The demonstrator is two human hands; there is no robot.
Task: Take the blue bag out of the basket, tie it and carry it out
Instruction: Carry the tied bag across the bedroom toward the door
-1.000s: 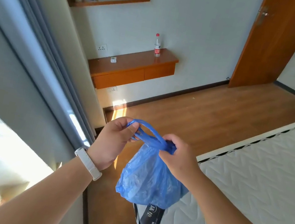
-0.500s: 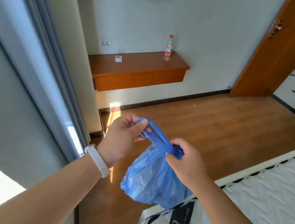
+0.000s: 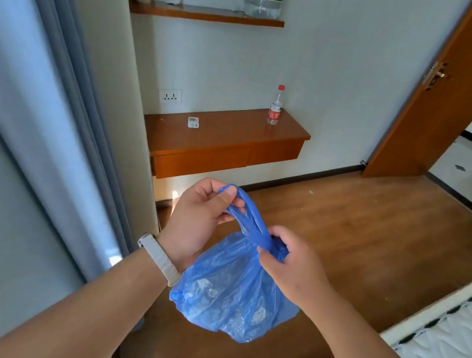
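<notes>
A thin blue bag (image 3: 227,291) with crumpled contents hangs in the air in front of me, above the wooden floor. My left hand (image 3: 199,219) pinches one twisted handle loop between thumb and fingers, pulled up and to the left. My right hand (image 3: 295,265) is closed around the gathered neck of the bag, where a small blue knot shows. A white band sits on my left wrist. No basket is in view.
A grey curtain (image 3: 35,112) hangs at the left. A wall-mounted wooden desk (image 3: 222,141) carries a small bottle (image 3: 275,107); a shelf (image 3: 207,14) above holds a large bottle. A wooden door (image 3: 452,90) stands open at the right. A white mattress (image 3: 458,341) lies at the lower right.
The view has swung right and up, so the mattress fills less of the frame and the door more. My left hand has drawn the handle loop longer, away from my right hand.
</notes>
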